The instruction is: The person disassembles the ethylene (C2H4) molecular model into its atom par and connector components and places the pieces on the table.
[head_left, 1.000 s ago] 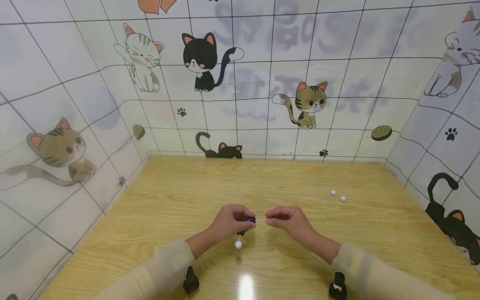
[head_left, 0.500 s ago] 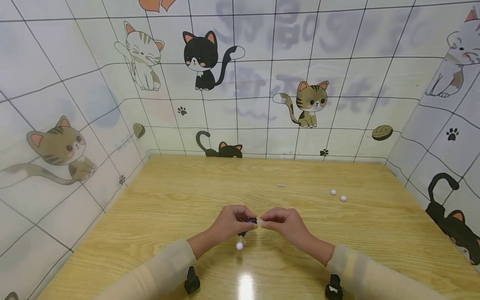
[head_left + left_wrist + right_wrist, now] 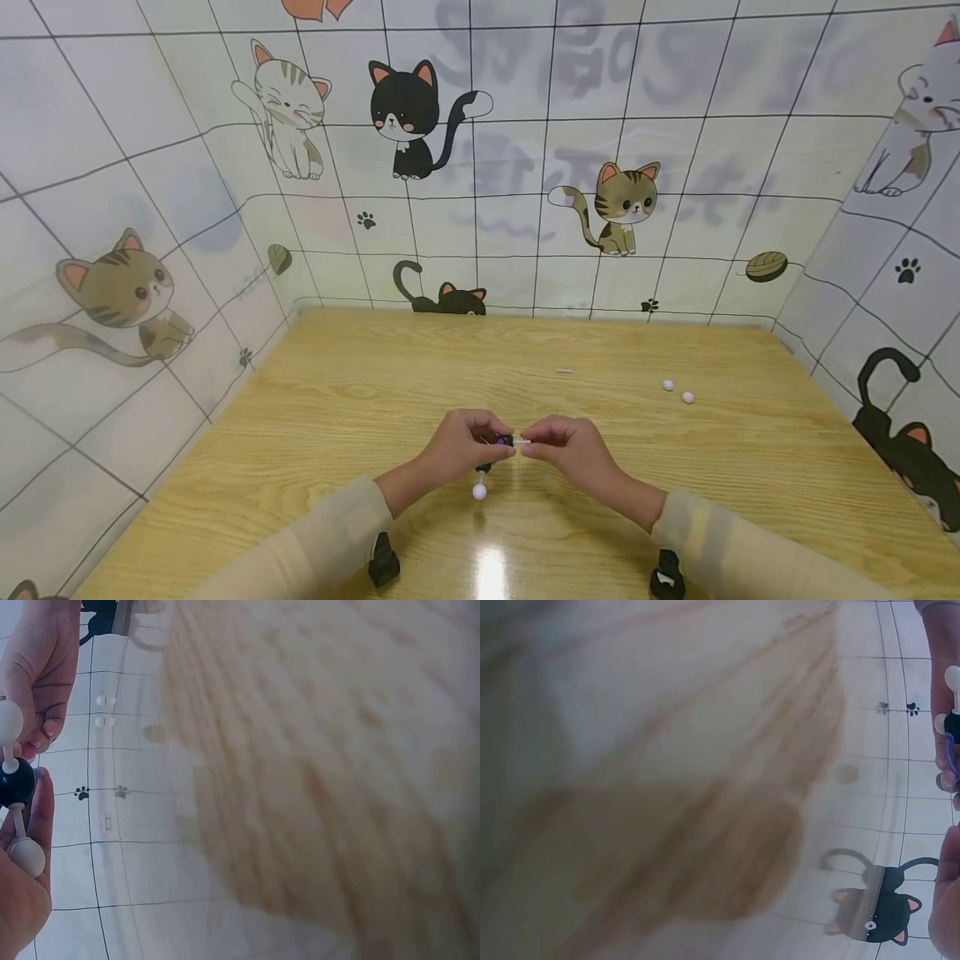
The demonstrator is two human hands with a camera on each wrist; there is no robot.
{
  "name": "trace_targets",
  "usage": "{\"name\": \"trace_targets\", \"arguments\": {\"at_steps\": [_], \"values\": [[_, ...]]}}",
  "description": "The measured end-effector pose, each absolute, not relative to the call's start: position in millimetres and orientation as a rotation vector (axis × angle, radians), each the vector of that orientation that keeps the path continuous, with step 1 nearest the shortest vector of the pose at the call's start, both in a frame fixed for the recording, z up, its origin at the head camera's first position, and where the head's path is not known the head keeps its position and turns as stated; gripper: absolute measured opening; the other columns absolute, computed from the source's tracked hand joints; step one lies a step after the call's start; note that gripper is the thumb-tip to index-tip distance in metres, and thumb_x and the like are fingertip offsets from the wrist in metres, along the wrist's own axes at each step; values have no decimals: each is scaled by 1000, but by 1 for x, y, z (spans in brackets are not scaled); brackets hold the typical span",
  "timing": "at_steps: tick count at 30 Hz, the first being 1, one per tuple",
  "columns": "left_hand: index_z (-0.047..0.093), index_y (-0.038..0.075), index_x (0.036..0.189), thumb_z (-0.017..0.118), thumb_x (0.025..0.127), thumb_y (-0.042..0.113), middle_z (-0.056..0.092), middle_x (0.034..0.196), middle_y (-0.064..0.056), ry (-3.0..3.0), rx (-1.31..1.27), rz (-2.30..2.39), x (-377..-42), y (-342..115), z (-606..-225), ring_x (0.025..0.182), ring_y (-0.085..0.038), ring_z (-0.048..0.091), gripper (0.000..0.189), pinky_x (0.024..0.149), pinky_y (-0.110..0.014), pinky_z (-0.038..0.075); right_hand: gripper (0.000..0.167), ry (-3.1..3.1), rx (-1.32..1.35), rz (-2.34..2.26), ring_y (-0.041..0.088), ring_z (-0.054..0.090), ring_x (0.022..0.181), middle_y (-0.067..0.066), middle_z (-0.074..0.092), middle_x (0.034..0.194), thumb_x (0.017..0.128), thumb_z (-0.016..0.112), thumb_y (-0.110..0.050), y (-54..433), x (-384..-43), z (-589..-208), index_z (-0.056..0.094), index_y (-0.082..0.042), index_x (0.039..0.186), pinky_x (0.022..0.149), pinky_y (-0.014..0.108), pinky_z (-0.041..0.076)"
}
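My left hand grips a ball-and-stick molecular model above the table. A black ball of the model shows at its fingertips, and a white ball hangs below on a short stick. From the left wrist, another black ball is seen joined by pale sticks to white balls. A purple connector shows in the right wrist view. Out of the black ball a thin white stick points right. My right hand pinches that stick's free end between thumb and forefinger.
Two loose white balls lie at the back right of the wooden table. One small pale stick lies farther back near the middle. A cat-printed sheet walls the table at the back and sides.
My right hand has moved left from just beyond the stick's end onto it. My left hand and the model have barely shifted. The loose pieces stay put.
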State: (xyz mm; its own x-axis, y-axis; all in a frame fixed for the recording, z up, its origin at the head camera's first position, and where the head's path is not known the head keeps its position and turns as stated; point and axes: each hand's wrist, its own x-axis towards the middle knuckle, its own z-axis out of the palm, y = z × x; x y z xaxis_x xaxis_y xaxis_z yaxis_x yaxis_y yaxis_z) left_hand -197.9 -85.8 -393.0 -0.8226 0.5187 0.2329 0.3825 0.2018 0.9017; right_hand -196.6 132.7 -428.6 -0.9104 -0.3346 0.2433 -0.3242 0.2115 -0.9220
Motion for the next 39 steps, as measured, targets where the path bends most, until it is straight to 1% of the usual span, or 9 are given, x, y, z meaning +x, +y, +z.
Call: {"name": "trace_targets", "arguments": {"at_steps": [5,12,18,25,29,32,37,39], "values": [[70,-8,100,74,84,-1,69,91,-15,2352,877,1692,-198,-86,-394,77,-21,67,17,67,-24,54,11,2506,-671,-1809,17,66,79,9,70,94,86,74,-6,131,-197,-428,75,-2,96,66,29,55],[70,-8,100,73,85,-1,70,93,-14,2339,881,1695,-200,-85,-394,78,-17,68,17,69,-24,55,4,2646,-710,-1718,12,65,71,2,71,87,85,75,-11,132,-197,-427,76,-8,88,59,26,53],[71,-7,100,73,85,-1,70,91,-13,2338,869,1695,-199,-83,-391,78,-18,68,16,68,-24,55,4,2676,-737,-1730,11,65,70,0,71,85,83,77,-11,135,-197,-425,77,-9,87,59,27,54],[71,-8,99,72,85,-2,70,89,-13,2357,859,1683,-200,-81,-392,78,-25,68,15,67,-24,55,6,2644,-738,-1746,12,65,71,3,71,88,84,77,-11,136,-196,-423,77,-7,89,59,26,53],[72,-3,99,74,85,3,70,88,-7,2366,858,1688,-210,-81,-409,76,-18,68,15,67,-24,55,6,2644,-733,-1740,12,64,71,2,71,88,84,77,-13,137,-196,-422,77,-8,88,59,27,53],[73,-1,98,75,85,4,70,87,-4,2372,855,1695,-214,-80,-414,74,-14,67,15,66,-23,54,5,2656,-732,-1722,12,65,71,1,71,87,85,76,-13,138,-197,-421,77,-9,88,59,27,53],[72,-1,99,75,86,7,71,89,-5,2354,884,1696,-218,-81,-419,76,-13,68,16,69,-25,55,5,2658,-747,-1715,13,65,72,0,71,87,85,76,-12,142,-197,-421,76,-9,89,60,28,54],[72,-2,99,75,86,8,70,89,-4,2354,874,1708,-219,-84,-421,76,-12,68,17,68,-26,55,5,2680,-704,-1728,13,65,72,1,71,86,85,76,-12,147,-198,-421,76,-8,88,60,27,54]]}}
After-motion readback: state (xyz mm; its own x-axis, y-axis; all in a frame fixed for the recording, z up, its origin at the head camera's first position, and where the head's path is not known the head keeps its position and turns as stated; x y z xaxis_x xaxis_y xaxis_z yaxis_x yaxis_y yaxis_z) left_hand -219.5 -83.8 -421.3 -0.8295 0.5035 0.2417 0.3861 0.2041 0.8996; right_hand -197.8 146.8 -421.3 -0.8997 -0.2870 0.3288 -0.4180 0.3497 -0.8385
